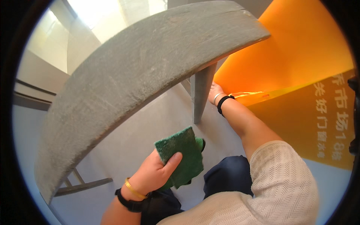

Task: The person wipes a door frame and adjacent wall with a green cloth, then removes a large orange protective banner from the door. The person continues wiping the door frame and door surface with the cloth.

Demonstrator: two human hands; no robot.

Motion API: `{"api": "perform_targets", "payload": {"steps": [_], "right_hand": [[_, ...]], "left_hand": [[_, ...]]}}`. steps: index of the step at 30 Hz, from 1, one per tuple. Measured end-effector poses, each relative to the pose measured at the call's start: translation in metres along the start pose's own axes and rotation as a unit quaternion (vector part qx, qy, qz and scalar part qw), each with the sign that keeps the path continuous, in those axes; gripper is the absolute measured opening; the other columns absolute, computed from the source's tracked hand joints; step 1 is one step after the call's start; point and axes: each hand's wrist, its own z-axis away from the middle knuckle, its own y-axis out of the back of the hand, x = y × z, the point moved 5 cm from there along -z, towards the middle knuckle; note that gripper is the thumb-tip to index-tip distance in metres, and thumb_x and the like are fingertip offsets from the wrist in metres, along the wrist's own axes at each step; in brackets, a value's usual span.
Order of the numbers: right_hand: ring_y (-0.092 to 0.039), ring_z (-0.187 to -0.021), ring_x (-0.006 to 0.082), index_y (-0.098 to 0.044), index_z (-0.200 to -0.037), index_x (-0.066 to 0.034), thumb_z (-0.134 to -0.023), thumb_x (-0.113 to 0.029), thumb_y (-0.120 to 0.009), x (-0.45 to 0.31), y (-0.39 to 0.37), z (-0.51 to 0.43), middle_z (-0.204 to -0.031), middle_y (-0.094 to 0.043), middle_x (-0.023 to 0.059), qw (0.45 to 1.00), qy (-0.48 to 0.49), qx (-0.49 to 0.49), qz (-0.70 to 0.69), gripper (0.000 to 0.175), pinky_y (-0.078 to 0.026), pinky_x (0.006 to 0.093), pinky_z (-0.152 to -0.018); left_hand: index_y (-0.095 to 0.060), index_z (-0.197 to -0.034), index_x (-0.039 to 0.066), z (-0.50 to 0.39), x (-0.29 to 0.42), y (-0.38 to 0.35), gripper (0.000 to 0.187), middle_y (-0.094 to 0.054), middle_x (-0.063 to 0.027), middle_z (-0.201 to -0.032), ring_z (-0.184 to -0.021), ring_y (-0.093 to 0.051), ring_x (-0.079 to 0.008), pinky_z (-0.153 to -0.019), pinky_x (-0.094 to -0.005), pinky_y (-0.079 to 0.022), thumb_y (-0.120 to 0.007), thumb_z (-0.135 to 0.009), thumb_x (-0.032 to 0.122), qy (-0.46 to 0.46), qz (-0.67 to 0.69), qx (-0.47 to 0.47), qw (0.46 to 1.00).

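My left hand (157, 168) grips a dark green scouring pad (185, 160), thumb flat on its upper face. A lighter green edge shows behind the pad on its right. In front of me stretches a long grey wooden bench (146, 62), its worn top cutting diagonally across the view. My right hand (215, 91) reaches beside the bench leg (201, 92), against the lower edge of an orange sheet (292, 47). That leg hides part of its fingers, so I cannot tell whether it holds anything.
The orange sheet's darker lower part (298, 121) bears white writing on the right. Below the bench's left end, a wooden leg frame with a crossbar (84, 187) shows. The floor (135, 135) is pale grey, and my knees (227, 175) are close under my arms.
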Motion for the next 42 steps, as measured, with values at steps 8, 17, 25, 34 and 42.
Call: {"api": "perform_targets", "payload": {"steps": [8,17,25,34,42], "right_hand": [[-0.046,-0.129,0.0233,-0.070,-0.120,-0.0130,-0.095,-0.017,-0.052,0.067,-0.019,0.015,-0.132,-0.058,0.0036,0.992,-0.063,0.050,-0.101,0.031,-0.030,0.0367,-0.112],[-0.048,-0.117,0.0221,-0.067,-0.121,-0.0134,-0.094,-0.013,-0.051,0.044,-0.030,-0.001,-0.123,-0.058,0.0013,0.990,-0.116,0.079,-0.023,0.032,-0.034,0.0368,-0.103],[-0.046,-0.119,0.0214,-0.069,-0.122,-0.0093,-0.094,-0.016,-0.052,0.041,-0.043,-0.002,-0.126,-0.056,0.0036,0.980,-0.150,0.126,-0.032,0.033,-0.033,0.0364,-0.103],[-0.059,-0.102,0.0230,-0.067,-0.092,-0.0153,-0.089,-0.014,-0.061,0.029,-0.024,0.024,-0.099,-0.062,0.0014,0.867,-0.160,0.309,-0.357,0.007,-0.045,0.0376,-0.093],[-0.060,-0.089,0.0247,-0.068,-0.087,-0.0134,-0.081,-0.005,-0.072,-0.007,0.041,0.098,-0.086,-0.062,0.0014,0.713,-0.137,0.465,-0.507,0.011,-0.049,0.0381,-0.079]], "left_hand": [[-0.052,-0.137,0.000,0.032,-0.023,0.013,0.037,-0.063,-0.0038,-0.124,-0.110,-0.055,-0.0136,-0.096,-0.0336,-0.047,-0.050,-0.108,0.021,0.099,-0.039,0.055,0.993],[-0.052,-0.137,-0.001,0.041,-0.029,0.005,0.040,-0.063,-0.0039,-0.123,-0.111,-0.055,-0.0139,-0.097,-0.0341,-0.046,-0.051,-0.107,0.026,0.097,-0.025,0.089,0.991],[-0.053,-0.137,-0.001,0.044,-0.030,0.004,0.038,-0.064,-0.0049,-0.125,-0.112,-0.056,-0.0136,-0.098,-0.0330,-0.046,-0.053,-0.107,0.021,0.091,-0.022,0.112,0.989],[-0.054,-0.134,0.000,0.044,-0.030,0.003,0.038,-0.064,-0.0038,-0.122,-0.108,-0.056,-0.0140,-0.095,-0.0334,-0.047,-0.051,-0.107,0.027,0.088,-0.044,0.132,0.986],[-0.053,-0.135,0.000,0.043,-0.033,0.007,0.039,-0.063,-0.0058,-0.126,-0.111,-0.056,-0.0157,-0.096,-0.0344,-0.047,-0.051,-0.108,0.028,0.089,-0.050,0.130,0.986]]}}
